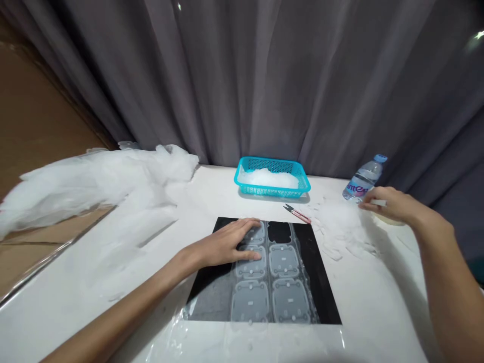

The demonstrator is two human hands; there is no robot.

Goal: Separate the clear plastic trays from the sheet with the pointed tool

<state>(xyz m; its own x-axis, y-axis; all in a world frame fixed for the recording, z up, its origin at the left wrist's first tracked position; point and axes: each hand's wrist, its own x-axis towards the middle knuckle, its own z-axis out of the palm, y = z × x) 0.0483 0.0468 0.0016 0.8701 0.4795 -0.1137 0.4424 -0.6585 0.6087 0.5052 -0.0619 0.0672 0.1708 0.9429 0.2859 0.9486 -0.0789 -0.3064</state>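
My left hand [238, 241] lies with its fingers stretched out on a clear plastic sheet with rounded-square translucent pieces [284, 260] in two columns. Under the sheet is a black mat [321, 282]. One rounded-square opening [279, 232] at the top of the right column shows black. My right hand [389, 203] is raised at the right, fingers pinched together, with a small white stick-like thing [379, 202] showing in its grip; its exact kind is unclear. Below that hand, a pale round object [389, 220] is partly hidden. White film scraps [336, 227] lie just left of it.
A turquoise basket [272, 191] with white film inside stands at the back. Thread snips [297, 214] with a pink handle lie in front of it. A water bottle [363, 180] leans at the right. White plastic film [113, 176] is heaped at the left, by cardboard [38, 101].
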